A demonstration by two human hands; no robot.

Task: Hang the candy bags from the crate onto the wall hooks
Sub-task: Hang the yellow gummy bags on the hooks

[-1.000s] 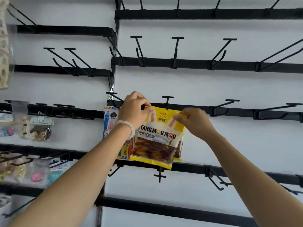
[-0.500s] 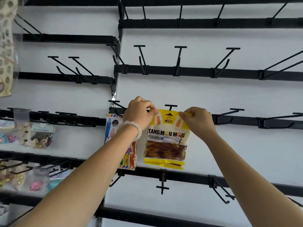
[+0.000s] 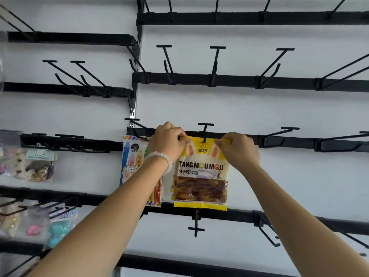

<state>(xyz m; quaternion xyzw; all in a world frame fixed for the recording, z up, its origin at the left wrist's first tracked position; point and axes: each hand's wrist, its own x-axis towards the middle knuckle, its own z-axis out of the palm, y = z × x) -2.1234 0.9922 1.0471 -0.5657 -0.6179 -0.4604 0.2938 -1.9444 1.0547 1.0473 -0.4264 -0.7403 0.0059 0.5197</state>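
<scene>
Head view: we see a plain white wall (image 3: pixel 259 112) crossed by flat black metal rails (image 3: pixel 239 79), each carrying thin black wire hooks with T-shaped tips. One view only.

We count two hands up at the middle rail. The left hand (image 3: pixel 167 141), white bead bracelet (image 3: pixel 161 159) on the wrist, pinches the top left corner of the yellow candy bag (image 3: pixel 201 170); the grip is closed on the bag's edge. The right hand (image 3: pixel 236 148) pinches the top right corner, grip also closed on it.

The bag is glossy plastic, rectangular, with a clear window showing dark brown strips. It hangs flat against the wall, top edge at the hook (image 3: pixel 205 130), whose wire meets the bag's top centre.

Just left, partly behind the left forearm, hangs one striped bag (image 3: pixel 132 162) with cartoon pencils. Far left we count about four blurry clear packets (image 3: pixel 38 166) on the lower rails.
</scene>
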